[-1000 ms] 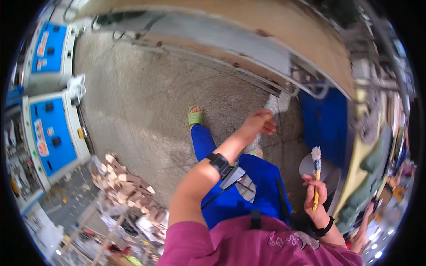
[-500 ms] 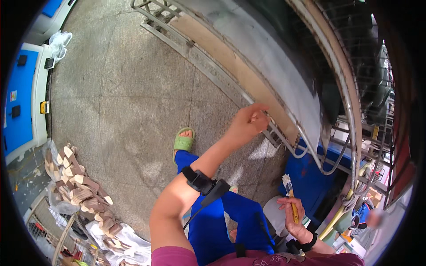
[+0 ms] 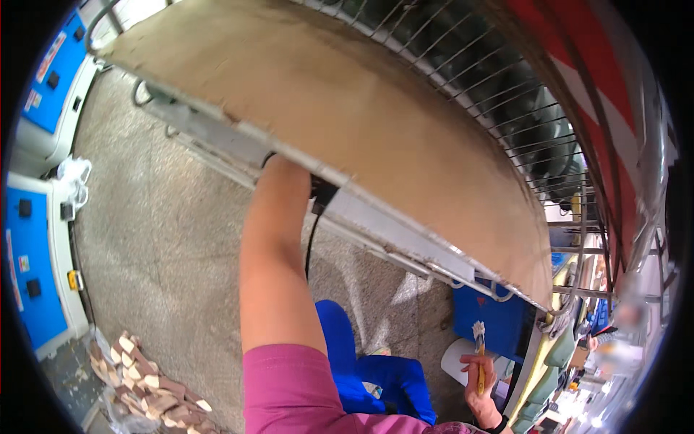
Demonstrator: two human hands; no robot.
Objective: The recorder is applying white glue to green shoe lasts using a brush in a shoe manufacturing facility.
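- Brush [image 3: 480, 350], off the near right end of the tan shelf [image 3: 347, 130], stands nearly upright in the right hand [image 3: 486, 388], probably to keep its coated bristles clear of the blue trousers [image 3: 401, 383].
- That hand's fingers are curled closed on the handle.
- It looks slim, with a yellowish handle and clumped, whitish bristles.
- The left arm [image 3: 275, 224] reaches beneath the tan shelf's near edge, seemingly to get at the grey lower shelf [image 3: 383, 220]; the left hand is hidden there, so I cannot tell its opening or hold.
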